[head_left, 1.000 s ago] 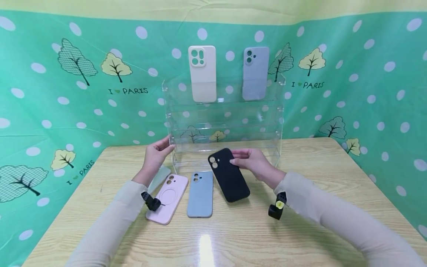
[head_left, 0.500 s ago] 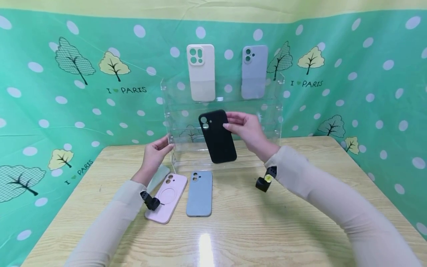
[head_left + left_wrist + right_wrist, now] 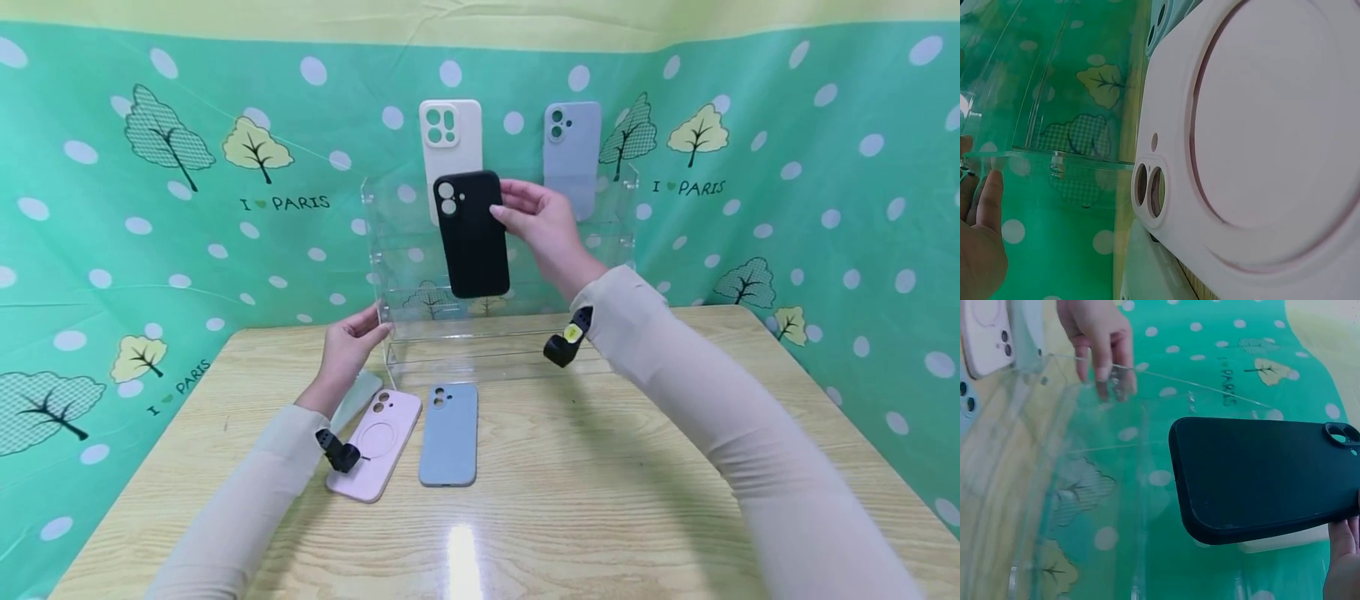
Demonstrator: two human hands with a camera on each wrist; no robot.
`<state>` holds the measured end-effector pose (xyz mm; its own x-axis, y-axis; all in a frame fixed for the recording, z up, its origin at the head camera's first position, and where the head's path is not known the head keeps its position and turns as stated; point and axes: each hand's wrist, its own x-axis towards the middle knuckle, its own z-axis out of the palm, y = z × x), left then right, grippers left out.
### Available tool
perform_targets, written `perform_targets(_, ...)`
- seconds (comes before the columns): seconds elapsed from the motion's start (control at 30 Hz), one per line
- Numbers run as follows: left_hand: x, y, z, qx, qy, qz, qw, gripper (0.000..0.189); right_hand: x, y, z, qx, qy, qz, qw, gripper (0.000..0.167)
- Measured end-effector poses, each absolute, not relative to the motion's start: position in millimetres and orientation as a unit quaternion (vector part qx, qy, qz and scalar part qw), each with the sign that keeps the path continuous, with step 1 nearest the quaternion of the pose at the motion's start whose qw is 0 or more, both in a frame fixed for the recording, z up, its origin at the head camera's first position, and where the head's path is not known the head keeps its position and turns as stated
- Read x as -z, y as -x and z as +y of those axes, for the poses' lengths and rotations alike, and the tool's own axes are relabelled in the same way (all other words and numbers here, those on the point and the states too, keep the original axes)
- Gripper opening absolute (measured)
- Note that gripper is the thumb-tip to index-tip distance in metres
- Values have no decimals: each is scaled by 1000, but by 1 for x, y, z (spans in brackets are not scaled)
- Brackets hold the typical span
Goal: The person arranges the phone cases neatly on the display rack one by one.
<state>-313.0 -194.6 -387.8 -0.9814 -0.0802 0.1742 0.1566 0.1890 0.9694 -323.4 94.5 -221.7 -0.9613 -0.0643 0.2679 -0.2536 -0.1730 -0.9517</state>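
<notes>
My right hand (image 3: 543, 227) pinches a black phone case (image 3: 474, 237) by its right edge, raised in front of the clear acrylic display rack (image 3: 378, 258). In the head view the case overlaps the lower part of a white phone case (image 3: 465, 146) standing on the rack's top tier. My left hand (image 3: 347, 350) grips the rack's left side panel low down, thumb on one face and fingers on the other, as the right wrist view shows. Below it on the table lie a pink phone case (image 3: 375, 446) with a ring outline and a light green phone case (image 3: 360, 396), partly covered.
A blue-grey phone case (image 3: 448, 433) lies flat on the wooden table (image 3: 570, 517) in front of the rack. A lavender phone case (image 3: 573, 142) stands at the top right of the rack, behind my right hand. A green patterned cloth (image 3: 795, 142) hangs behind.
My right hand has lifted the black phone case from just over the table, up and slightly left, to the rack's upper tiers. My left hand has kept its grip on the side panel.
</notes>
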Motion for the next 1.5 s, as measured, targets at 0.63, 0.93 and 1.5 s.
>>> perform_targets(0.63, 386, 314, -194, 637, 29, -764, 96, 48, 192, 355, 82, -782, -147, -586, 155, 34)
perform_targets(0.93, 387, 313, -195, 633, 29, -767, 100, 48, 203, 365, 69, -776, -139, -582, 198, 32)
perform_targets(1.5, 390, 313, -195, 632, 40, -766, 109, 48, 235, 374, 54, -793, -115, -572, 175, 34)
